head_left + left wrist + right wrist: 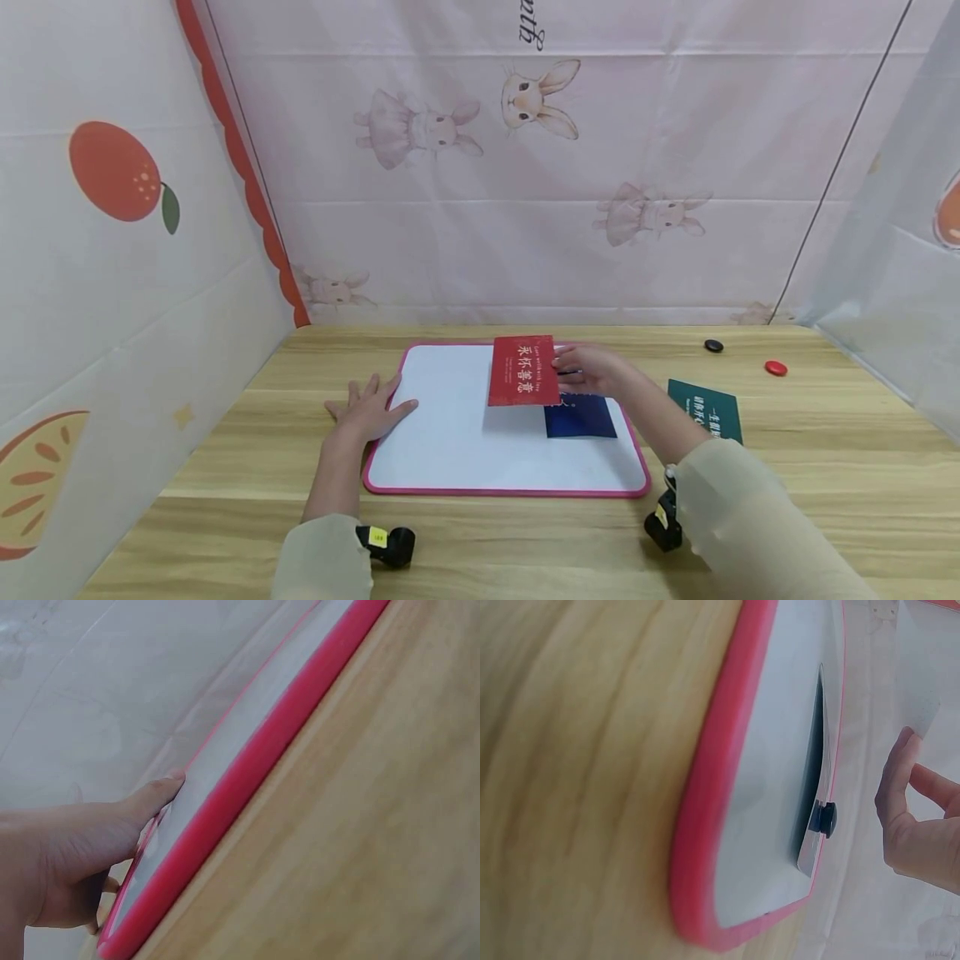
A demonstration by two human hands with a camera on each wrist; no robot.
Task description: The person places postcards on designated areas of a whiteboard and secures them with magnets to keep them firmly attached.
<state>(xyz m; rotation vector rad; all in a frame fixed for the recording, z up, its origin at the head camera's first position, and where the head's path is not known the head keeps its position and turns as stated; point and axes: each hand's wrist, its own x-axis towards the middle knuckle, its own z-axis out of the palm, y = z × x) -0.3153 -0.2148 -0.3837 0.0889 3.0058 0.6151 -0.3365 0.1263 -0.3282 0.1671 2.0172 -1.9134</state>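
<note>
A whiteboard (pixel 450 454) with a pink frame lies flat on the table. My left hand (pixel 367 414) rests at its left edge, fingers spread and the thumb over the frame onto the white surface. Above the board, my right hand (pixel 596 369) pinches a red card (pixel 522 371) with white lettering by its right edge. Beneath that hand, a dark blue card (pixel 581 419) lies on the right part of the board, partly covered by the red card and the fingers. The right wrist view shows a round black magnet (pixel 828 820) on the blue card, whose edge curls up.
A green card (pixel 708 410) lies on the table right of the board, partly behind my right forearm. Farther back on the right are a black round piece (pixel 713 346) and a red round piece (pixel 776 367). A rabbit-printed curtain (pixel 465 250) hangs behind the table.
</note>
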